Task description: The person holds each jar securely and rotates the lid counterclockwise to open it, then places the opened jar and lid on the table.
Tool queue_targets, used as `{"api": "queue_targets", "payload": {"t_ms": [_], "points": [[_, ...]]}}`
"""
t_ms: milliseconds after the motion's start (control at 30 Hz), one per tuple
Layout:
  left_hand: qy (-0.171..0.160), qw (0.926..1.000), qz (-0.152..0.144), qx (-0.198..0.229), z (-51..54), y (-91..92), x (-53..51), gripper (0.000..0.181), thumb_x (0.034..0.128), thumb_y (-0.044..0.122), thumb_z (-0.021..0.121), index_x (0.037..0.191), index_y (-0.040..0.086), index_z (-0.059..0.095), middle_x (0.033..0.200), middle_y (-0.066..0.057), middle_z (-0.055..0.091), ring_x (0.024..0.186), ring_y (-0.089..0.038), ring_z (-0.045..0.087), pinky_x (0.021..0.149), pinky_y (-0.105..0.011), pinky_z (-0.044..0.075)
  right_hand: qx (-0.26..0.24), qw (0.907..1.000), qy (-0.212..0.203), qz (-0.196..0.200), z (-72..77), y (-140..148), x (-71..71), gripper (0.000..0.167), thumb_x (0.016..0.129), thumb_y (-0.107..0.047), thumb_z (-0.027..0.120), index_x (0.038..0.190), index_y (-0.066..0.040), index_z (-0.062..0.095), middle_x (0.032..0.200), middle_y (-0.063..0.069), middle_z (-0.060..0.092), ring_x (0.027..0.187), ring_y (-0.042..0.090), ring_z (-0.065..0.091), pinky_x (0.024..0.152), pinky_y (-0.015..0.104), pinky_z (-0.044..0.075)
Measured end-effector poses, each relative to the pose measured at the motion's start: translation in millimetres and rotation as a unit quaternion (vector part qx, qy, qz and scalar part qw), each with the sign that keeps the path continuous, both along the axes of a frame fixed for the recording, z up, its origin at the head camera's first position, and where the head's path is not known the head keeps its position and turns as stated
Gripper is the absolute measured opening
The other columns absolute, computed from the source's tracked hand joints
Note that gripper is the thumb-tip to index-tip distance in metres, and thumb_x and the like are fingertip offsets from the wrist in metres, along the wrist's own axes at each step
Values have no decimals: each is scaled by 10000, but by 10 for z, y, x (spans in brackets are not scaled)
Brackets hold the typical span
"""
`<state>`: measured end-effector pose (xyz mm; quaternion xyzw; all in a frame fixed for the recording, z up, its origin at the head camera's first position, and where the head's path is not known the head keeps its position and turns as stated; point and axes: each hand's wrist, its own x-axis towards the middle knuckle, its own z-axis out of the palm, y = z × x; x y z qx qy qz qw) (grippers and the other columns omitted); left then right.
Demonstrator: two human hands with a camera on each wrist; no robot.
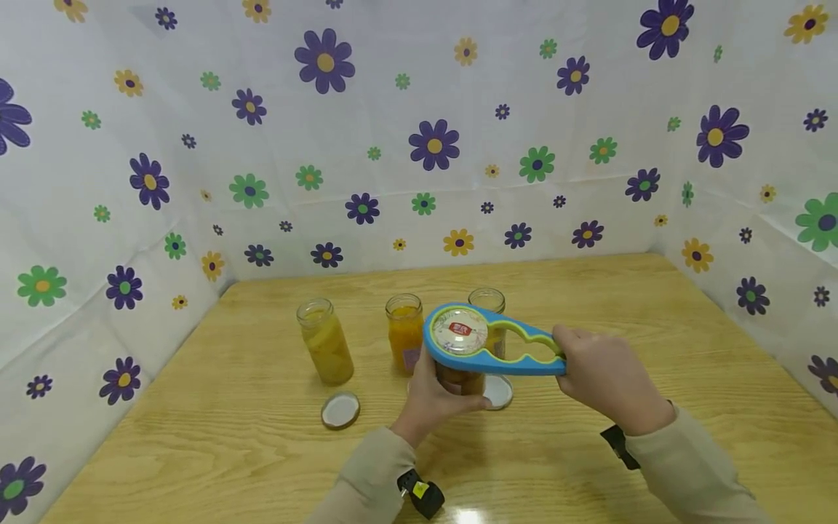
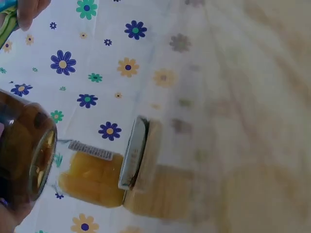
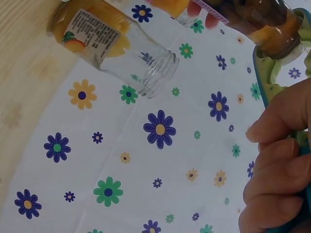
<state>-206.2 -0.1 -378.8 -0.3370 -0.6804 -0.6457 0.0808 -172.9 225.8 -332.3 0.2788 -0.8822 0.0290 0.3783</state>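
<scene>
A jar with dark contents (image 2: 22, 145) is held up off the table by my left hand (image 1: 435, 400), whose fingers and thumb wrap its body. Around its printed lid (image 1: 460, 331) sits the largest ring of a blue and green jar opener (image 1: 491, 364). My right hand (image 1: 596, 375) grips the narrow end of that opener, fingers curled round it. In the right wrist view the curled fingers (image 3: 277, 179) show beside the jar opener (image 3: 267, 73), which is around the top of the dark jar (image 3: 262, 24).
Three lidless jars stand behind: a yellow one (image 1: 327, 349) at left, an orange one (image 1: 404, 335) in the middle, and a partly hidden glass jar (image 1: 487, 297). Loose lids lie at the left (image 1: 340, 410) and behind the held jar (image 1: 499, 391). A flowered cloth (image 1: 366, 145) surrounds the wooden table (image 1: 229, 422).
</scene>
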Motion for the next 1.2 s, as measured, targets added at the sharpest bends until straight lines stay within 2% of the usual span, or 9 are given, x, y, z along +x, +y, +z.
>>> {"api": "queue_targets", "payload": {"t_ms": [133, 267, 400, 567, 633, 733, 933, 1033, 1200], "points": [[582, 9954, 750, -134, 36, 50, 79, 714, 603, -33, 768, 1206, -7, 387, 1125, -139, 523, 1034, -219, 498, 888, -345, 402, 232, 9995, -233, 14, 13, -8, 9, 293, 589, 17, 637, 668, -96, 380, 502, -75, 253, 399, 35, 202, 354, 169, 180], [987, 9851, 1388, -241, 66, 60, 153, 598, 583, -56, 748, 1112, -33, 470, 1032, -157, 576, 957, -224, 548, 823, -353, 446, 560, 9960, -686, -73, 37, -38, 32, 337, 646, -148, 716, 767, -77, 409, 487, -77, 287, 377, 40, 243, 339, 175, 213], [1172, 9812, 1522, -206, 95, 64, 189, 585, 580, -64, 736, 1105, -31, 479, 1023, -155, 576, 945, -226, 555, 805, -353, 457, 648, 9924, -1009, -293, 52, -72, 67, 416, 651, -281, 735, 818, -68, 418, 491, -73, 280, 384, 50, 271, 344, 189, 243], [1657, 9677, 1895, -92, 132, 102, 163, 597, 532, -60, 740, 1074, -59, 489, 975, -171, 598, 890, -259, 577, 775, -339, 473, 646, 9872, -1385, -463, 60, -133, 115, 312, 685, -147, 657, 914, -28, 481, 568, -30, 345, 438, 81, 294, 382, 207, 269], [1681, 9666, 1935, -8, 142, 116, 149, 603, 516, -69, 740, 1068, -65, 497, 967, -174, 603, 883, -264, 580, 781, -334, 472, 550, 9870, -1434, -481, 87, -137, 135, 328, 662, -72, 619, 960, -9, 499, 604, -13, 369, 469, 100, 302, 408, 224, 284], [1703, 9675, 1870, 75, 71, 121, 71, 619, 524, -51, 745, 1094, -32, 503, 983, -141, 603, 896, -236, 577, 783, -324, 470, 374, 9891, -1328, -524, 129, -130, 166, 338, 619, -48, 590, 942, -5, 502, 612, -3, 350, 500, 124, 299, 446, 250, 295], [1738, 9696, 1721, 64, -87, 120, -53, 673, 544, 29, 776, 1153, 39, 489, 1027, -85, 597, 933, -184, 563, 796, -309, 461, 409, 9876, -1334, -714, 68, -195, 166, 206, 562, -37, 525, 745, -40, 430, 586, 3, 287, 503, 131, 269, 451, 237, 253], [1737, 9702, 1691, 48, -88, 122, -49, 673, 541, 9, 747, 1158, 41, 482, 1028, -84, 597, 931, -189, 564, 798, -318, 460, 297, 9903, -1190, -654, 46, -211, 129, 206, 540, 28, 487, 713, -50, 407, 585, 9, 295, 497, 129, 267, 443, 232, 247], [1675, 9711, 1699, 30, 0, 122, 27, 651, 521, -32, 731, 1124, 3, 489, 1004, -113, 597, 909, -208, 570, 776, -325, 469, 222, 9957, -777, -445, 56, -179, 87, 335, 543, 44, 513, 877, 52, 506, 665, 70, 462, 528, 149, 387, 453, 259, 332]]}}
